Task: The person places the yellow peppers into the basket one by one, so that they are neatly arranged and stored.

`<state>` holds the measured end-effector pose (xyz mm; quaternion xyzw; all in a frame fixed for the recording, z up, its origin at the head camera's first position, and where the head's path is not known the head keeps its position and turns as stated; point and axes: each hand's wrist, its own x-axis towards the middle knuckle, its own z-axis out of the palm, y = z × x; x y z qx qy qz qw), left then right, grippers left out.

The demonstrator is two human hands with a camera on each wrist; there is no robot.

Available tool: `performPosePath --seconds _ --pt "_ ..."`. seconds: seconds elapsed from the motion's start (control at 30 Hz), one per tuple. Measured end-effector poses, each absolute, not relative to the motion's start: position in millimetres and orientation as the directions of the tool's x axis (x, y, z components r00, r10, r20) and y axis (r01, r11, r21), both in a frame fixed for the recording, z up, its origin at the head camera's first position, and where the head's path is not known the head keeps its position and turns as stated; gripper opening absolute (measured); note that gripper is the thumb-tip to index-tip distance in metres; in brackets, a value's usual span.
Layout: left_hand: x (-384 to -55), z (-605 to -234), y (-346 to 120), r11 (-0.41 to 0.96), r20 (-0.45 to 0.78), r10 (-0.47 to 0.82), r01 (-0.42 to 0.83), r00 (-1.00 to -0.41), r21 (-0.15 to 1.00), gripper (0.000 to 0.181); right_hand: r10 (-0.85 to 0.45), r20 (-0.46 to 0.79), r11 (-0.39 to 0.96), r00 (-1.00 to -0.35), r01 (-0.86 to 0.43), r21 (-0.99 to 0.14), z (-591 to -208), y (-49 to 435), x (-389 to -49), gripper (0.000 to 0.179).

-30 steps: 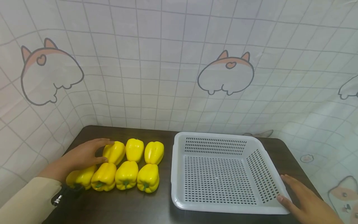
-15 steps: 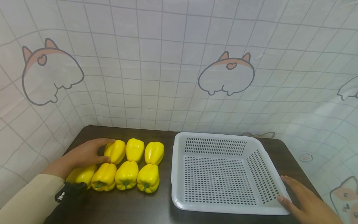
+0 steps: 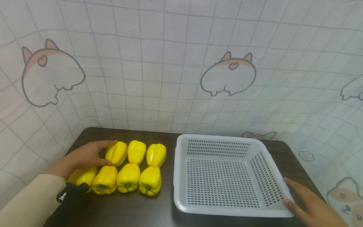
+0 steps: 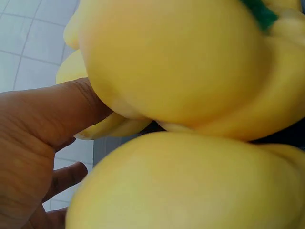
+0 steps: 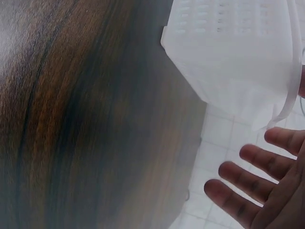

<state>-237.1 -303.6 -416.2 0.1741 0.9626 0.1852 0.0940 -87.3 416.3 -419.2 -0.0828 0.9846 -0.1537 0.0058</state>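
Several yellow bell peppers lie in two rows on the dark wooden table. My left hand (image 3: 88, 156) holds the back-left bell pepper (image 3: 117, 153) by its left end, thumb on the near side and fingers on the far side. Seen from the left wrist, the thumb tip tucks in beside large yellow peppers (image 4: 186, 62), and part of the hand is hidden behind them. At the right, my right hand (image 3: 312, 201) is at the side of a white perforated plastic basket (image 3: 219, 179); its thumb lies over the rim, and its fingers are straight and spread outside.
The front row of peppers (image 3: 128, 178) sits close against the back row, its leftmost pepper partly covered by my wrist and a black wrist device (image 3: 72, 189). A patterned white curtain (image 3: 170, 78) hangs behind the table (image 3: 136, 209).
The back-left pepper has shifted slightly right and back, with my left hand staying on it. My right hand and the basket have hardly moved.
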Motion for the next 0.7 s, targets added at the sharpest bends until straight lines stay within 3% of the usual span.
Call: performPosePath --seconds 0.23,0.5,0.7 --pt "-238.9 -417.1 -304.9 0.868 -0.110 0.384 0.318 -0.917 0.381 0.093 -0.055 -0.159 0.873 -0.986 0.030 -0.487 -415.9 413.4 -96.4 0.069" --pt "-237.6 -418.3 -303.2 0.864 -0.071 0.377 0.323 -0.924 0.387 0.091 -0.127 -0.059 0.763 -0.990 -0.060 -0.643 -416.1 412.4 -103.3 0.063" --pt "-237.9 -417.5 -303.4 0.861 -0.059 0.356 0.303 -0.932 0.409 0.090 -0.096 -0.064 0.696 -0.993 -0.021 -0.718 -413.8 409.2 -108.1 0.066"
